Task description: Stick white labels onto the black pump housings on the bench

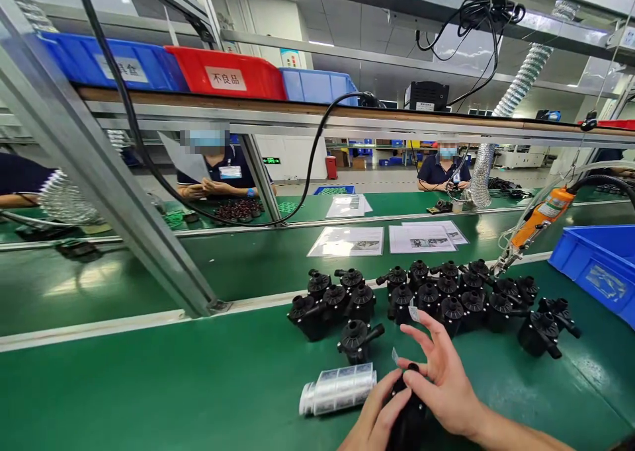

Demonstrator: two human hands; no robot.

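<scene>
My left hand [378, 414] is closed around a black pump [407, 424] at the bottom of the view, its lower part hidden by my hands. My right hand [449, 381] is beside it, thumb against the top of the pump and fingers spread. One small pale sticker [413, 313] clings to a raised fingertip of that hand, and a second sticker [395, 356] to a lower fingertip. Left of my hands lies a roll of silvery stickers [337, 390], partly unwound. Just behind the roll a single black pump [358, 340] stands upright.
Several black pumps [449, 312] stand grouped behind my hands. An orange power screwdriver [543, 218] hangs at right, near a blue bin [595, 266]. Printed sheets [347, 241] lie beyond the white rail. A metal post [149, 239] rises at left. Two masked co-workers [223, 170] sit opposite.
</scene>
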